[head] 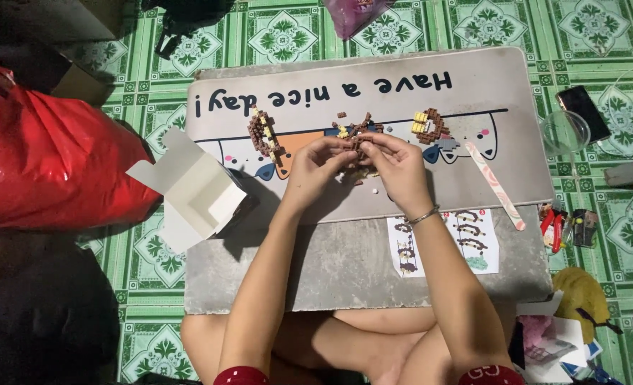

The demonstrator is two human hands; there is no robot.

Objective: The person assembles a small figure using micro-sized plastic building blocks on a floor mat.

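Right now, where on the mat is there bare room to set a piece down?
Free: the grey mat near the person, between the white box and instruction sheet; also its far strip. Crowded: around both hands, left and right, among brown brick clusters.

Bare forearms, thin silver bangle [424, 214] on the right wrist, dark red cuffs [240, 375] near the elbows.
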